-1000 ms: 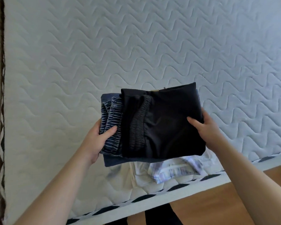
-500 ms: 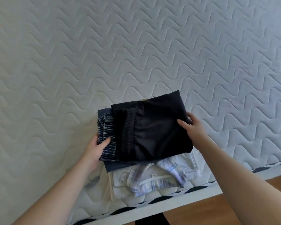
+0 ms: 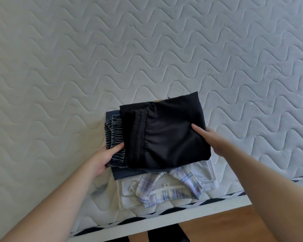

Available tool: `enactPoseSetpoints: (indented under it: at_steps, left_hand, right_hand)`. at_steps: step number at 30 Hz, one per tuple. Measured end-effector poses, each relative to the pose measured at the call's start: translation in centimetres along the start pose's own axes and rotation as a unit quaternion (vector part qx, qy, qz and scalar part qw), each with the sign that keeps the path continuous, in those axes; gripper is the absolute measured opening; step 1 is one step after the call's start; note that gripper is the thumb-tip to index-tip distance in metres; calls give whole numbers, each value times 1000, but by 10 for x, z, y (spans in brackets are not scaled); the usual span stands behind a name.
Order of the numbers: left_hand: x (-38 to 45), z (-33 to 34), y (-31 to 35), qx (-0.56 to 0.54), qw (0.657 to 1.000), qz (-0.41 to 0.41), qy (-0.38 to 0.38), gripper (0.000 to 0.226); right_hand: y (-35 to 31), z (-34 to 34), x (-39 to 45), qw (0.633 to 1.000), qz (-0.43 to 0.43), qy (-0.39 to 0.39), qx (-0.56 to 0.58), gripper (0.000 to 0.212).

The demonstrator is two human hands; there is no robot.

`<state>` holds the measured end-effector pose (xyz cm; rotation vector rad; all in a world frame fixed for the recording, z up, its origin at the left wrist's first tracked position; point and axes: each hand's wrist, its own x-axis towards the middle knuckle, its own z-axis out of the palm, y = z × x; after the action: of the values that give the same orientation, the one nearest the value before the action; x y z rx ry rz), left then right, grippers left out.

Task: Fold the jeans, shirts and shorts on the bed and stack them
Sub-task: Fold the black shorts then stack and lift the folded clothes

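Bundle sits lower than a second ago, now nearly on the white plaid-collared shirt (image 3: 166,187) at the mattress (image 3: 59,67) edge; stacking looks almost complete. Left hand (image 3: 101,158) thumb clamps the striped denim shorts (image 3: 114,137), ribbed. Black shorts (image 3: 166,133), smooth, elastic-waisted. Right hand (image 3: 215,137) thumb presses on top; fingers hidden.
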<state>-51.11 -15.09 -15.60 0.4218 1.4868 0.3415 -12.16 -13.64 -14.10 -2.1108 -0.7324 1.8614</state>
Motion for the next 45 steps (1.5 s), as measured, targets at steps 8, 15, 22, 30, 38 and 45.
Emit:
enactPoseSetpoints:
  at_steps: [8, 15, 22, 30, 38, 45]
  left_hand:
    - [-12, -1, -8, 0, 999, -7, -41, 52]
    - [-19, 8, -12, -11, 999, 51, -8, 30]
    - [-44, -1, -18, -26, 994, 102, -33, 25]
    - [-95, -52, -34, -9, 992, 119, -40, 26]
    - [-135, -165, -64, -8, 994, 108, -1, 25]
    - [-183, -240, -61, -17, 993, 109, 33, 28]
  right_hand:
    - [3, 5, -11, 999, -40, -19, 22, 46]
    - [6, 18, -22, 990, -100, 92, 45, 50]
    - [12, 34, -58, 983, -131, 113, 65, 39]
    - [13, 84, -114, 982, -135, 113, 76, 46]
    - [5, 196, -129, 985, -138, 72, 74, 35]
    - [-25, 274, -159, 983, -164, 42, 67, 36]
